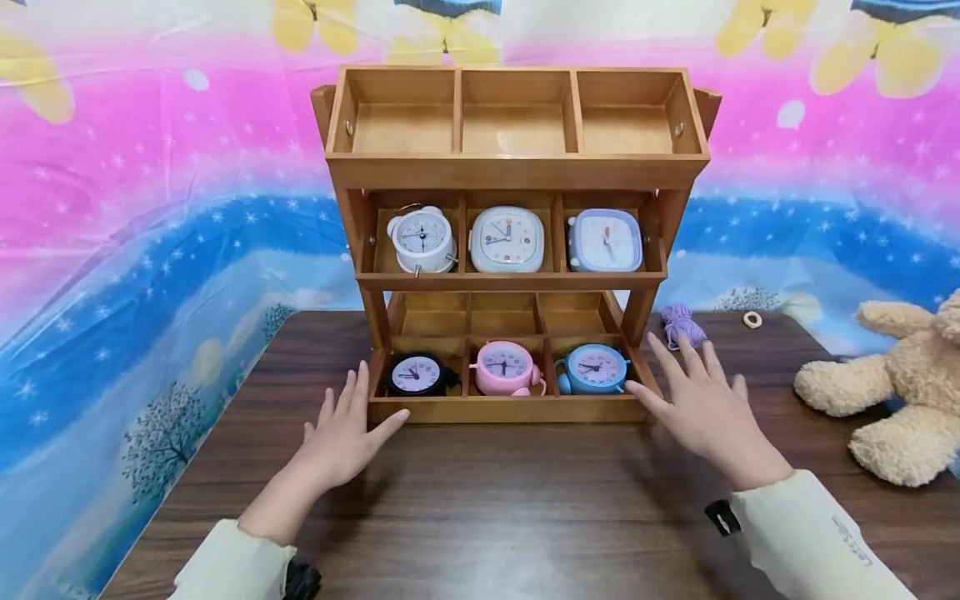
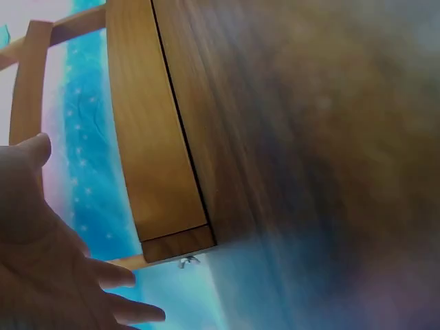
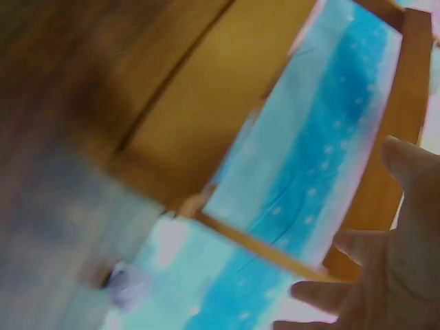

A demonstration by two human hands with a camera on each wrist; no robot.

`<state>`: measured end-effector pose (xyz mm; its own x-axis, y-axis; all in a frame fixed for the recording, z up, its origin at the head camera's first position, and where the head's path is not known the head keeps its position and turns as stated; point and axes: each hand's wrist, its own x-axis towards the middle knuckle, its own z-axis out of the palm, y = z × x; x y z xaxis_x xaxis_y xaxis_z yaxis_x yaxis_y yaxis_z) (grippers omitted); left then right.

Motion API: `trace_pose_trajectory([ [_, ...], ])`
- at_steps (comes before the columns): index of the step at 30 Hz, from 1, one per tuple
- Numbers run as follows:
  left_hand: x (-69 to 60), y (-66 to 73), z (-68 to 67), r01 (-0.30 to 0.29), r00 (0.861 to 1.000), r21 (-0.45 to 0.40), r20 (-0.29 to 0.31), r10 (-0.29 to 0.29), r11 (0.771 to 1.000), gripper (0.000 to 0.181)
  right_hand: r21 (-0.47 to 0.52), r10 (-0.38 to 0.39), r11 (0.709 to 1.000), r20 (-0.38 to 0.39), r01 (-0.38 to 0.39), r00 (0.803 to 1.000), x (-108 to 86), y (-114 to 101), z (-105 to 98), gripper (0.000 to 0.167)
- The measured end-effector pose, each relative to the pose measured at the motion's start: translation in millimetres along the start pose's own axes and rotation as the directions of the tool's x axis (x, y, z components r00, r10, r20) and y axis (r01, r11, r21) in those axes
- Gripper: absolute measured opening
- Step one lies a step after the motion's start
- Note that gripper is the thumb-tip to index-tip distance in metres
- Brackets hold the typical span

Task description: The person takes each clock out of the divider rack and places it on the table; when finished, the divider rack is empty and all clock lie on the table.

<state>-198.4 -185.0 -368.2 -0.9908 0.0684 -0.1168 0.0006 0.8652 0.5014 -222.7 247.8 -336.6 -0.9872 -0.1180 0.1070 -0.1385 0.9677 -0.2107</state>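
Note:
A three-tier wooden shelf (image 1: 517, 173) stands on the table, each tier split into compartments. My left hand (image 1: 337, 446) is spread beside its lower left corner, fingers straight, holding nothing. At the lower right corner, my right hand (image 1: 705, 412) is spread too, with nothing in it; whether either hand touches the wood I cannot tell. The bottom tier's front row holds a black alarm clock (image 1: 417, 374), a pink one (image 1: 504, 368) and a blue one (image 1: 594, 368). In the middle tier sit a white twin-bell clock (image 1: 423, 242), a whitish square clock (image 1: 507, 240) and a lavender clock (image 1: 606, 240).
Purple yarn (image 1: 681, 325) lies right of the shelf, with a small wooden ring (image 1: 752, 320) farther right. A teddy bear (image 1: 911, 387) sits at the table's right side. Behind the dark wooden table (image 1: 480, 517) hangs a colourful printed cloth (image 1: 187, 167).

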Motion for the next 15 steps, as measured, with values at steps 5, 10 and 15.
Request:
trace_pose_trajectory([
  [5,16.9,-3.2,2.2,-0.015,0.999,-0.077,0.030,0.017,0.997,0.109,0.024,-0.186,0.981,-0.178,0.193,0.966,18.5,-41,-12,0.084],
  [10,32.6,-5.0,3.8,0.014,0.997,-0.112,0.071,-0.006,0.994,0.111,-0.013,-0.377,0.919,-0.330,0.395,0.865,40.2,-93,-24,0.076],
  [15,45.6,-4.6,4.0,0.023,0.998,-0.138,0.060,-0.014,0.990,0.115,-0.050,-0.468,0.876,-0.328,0.480,0.821,62.2,-143,-38,0.076],
])
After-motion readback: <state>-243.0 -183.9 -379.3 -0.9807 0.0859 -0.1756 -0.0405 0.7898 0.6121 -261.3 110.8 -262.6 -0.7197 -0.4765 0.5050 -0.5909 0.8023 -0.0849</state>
